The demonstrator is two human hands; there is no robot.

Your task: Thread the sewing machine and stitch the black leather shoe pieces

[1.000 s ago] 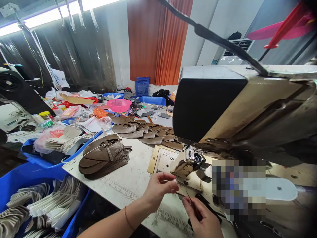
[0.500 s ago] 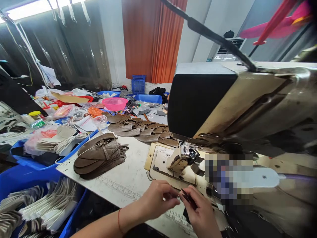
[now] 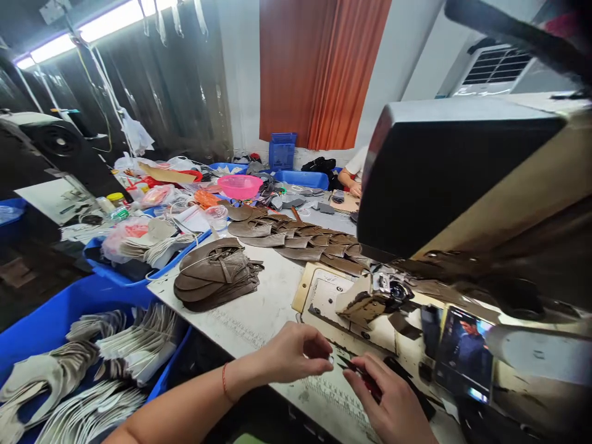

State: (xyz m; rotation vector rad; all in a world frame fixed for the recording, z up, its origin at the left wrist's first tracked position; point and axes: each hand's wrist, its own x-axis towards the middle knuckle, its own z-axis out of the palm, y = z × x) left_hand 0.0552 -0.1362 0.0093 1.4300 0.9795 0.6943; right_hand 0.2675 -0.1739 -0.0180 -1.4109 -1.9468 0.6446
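Observation:
My left hand [image 3: 296,354] is over the front of the white table, thumb and fingertips brought together in a pinch. A tiny whitish bit shows at its fingertips, too small to name. Facing it, my right hand [image 3: 386,391] is closed around dark thread snips [image 3: 348,364], whose pointed blades stick out toward the left fingertips. Just beyond both hands is the sewing machine [image 3: 462,179], its presser area [image 3: 393,290] above the bed. On the table to the left lies a bundle of brown leather pieces [image 3: 215,271], tied with a cord.
More brown leather pieces [image 3: 300,237] overlap in rows behind the machine bed. A phone [image 3: 465,354] leans at the right. Blue bins [image 3: 60,302] with stacked pale pieces [image 3: 139,342] stand at the left. A pink basin [image 3: 239,186] and a co-worker's arm [image 3: 349,179] are farther back.
The view has swung left, so the scene sits farther right. My hands are slightly farther apart, and the snips' blades show more clearly. A co-worker's arm has come into view.

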